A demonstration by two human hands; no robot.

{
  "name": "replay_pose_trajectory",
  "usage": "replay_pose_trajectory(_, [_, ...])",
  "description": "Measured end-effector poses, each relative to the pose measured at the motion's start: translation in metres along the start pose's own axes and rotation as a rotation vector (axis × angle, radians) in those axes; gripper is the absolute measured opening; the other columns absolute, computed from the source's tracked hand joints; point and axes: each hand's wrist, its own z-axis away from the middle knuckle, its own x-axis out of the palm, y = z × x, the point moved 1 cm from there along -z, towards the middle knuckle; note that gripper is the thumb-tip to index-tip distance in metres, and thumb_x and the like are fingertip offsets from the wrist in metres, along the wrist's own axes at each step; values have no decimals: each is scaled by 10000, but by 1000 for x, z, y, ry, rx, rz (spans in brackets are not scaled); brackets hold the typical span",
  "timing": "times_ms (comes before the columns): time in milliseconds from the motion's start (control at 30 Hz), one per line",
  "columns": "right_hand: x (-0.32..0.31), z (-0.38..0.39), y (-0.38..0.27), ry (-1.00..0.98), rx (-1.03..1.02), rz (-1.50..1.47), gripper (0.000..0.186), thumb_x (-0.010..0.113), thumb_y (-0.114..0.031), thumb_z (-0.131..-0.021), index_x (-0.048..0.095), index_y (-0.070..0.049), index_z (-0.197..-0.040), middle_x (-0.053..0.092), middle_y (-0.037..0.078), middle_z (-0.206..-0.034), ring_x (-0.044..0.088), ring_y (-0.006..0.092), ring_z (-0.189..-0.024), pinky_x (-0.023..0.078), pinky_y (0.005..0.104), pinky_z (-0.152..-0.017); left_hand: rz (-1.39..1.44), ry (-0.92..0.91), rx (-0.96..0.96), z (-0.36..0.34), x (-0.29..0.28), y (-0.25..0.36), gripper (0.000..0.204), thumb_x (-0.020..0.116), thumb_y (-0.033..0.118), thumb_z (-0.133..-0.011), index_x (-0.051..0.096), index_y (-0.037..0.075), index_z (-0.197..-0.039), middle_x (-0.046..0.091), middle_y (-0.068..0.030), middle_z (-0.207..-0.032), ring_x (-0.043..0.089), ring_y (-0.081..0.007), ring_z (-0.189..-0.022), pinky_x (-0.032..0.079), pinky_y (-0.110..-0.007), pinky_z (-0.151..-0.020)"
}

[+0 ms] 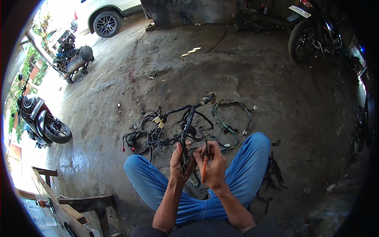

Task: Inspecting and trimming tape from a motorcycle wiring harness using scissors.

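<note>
A black-taped wiring harness point(190, 119) lies spread on the floor between my knees, its thick trunk rising into my hands. My left hand point(178, 162) is wrapped round the near end of that trunk, where thin wires fan out. Beside it, my right hand point(213, 162) is closed on a slim tool with an orange handle point(204, 170) and a thin dark shaft pointing away from me. The right fingertips meet the wires next to the left hand; what they pinch is too small to make out. Cream connectors point(159, 121) sit on the harness's left branches.
A loop of loose wires point(249, 116) extends to the right. Black scraps point(275, 172) lie beside my right knee. A wooden bench point(85, 202) stands at the near left. Farther off are a scooter point(41, 118), an air compressor point(75, 61), a car point(118, 4) and a motorcycle point(304, 41).
</note>
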Motion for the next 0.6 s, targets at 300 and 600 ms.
replay_pose_trajectory(300, [-32,13,-14,-47,107,-180,330,756,-228,-935,554,-33,-1110,598,26,-833,589,83,-789,491,224,-732,-61,-64,43,3,-6,6,479,372,486,-1082,529,74,-1268,468,53,-547,372,-80,-309,256,-274,-345])
replay_pose_trajectory(600, [-48,64,-20,-867,554,-674,664,386,-681,-986,522,-35,-1062,486,-3,-745,499,90,-630,409,223,-579,28,48,92,4,8,12,463,332,438,-1103,483,61,-1326,387,52,-523,303,-73,-319,248,-287,-320])
